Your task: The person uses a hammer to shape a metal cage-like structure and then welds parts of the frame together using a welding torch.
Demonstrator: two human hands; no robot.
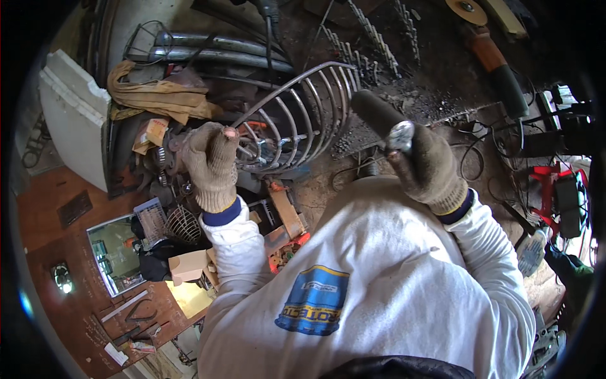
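Note:
My left hand (213, 161), in a worn knit glove with a bare fingertip showing, is closed at the near left end of a curved metal-rod basket (295, 123). The basket's bent ribs stretch away to the right, toward the dark work surface. In my right hand (432, 167), also gloved, is a thick dark cylinder (377, 114) with a shiny, rounded metal end (400, 135) by the fingers. The cylinder points up and left, its far tip close to the basket's right end. I cannot tell what kind of tool it is.
An angle grinder (495, 63) lies at the far right, with cables around it. Metal pipes (214, 50) and a tan cloth (154, 95) are at the far left. Toothed metal strips (379, 41) rest on the dark bench. A mirror (117, 256) is at the left.

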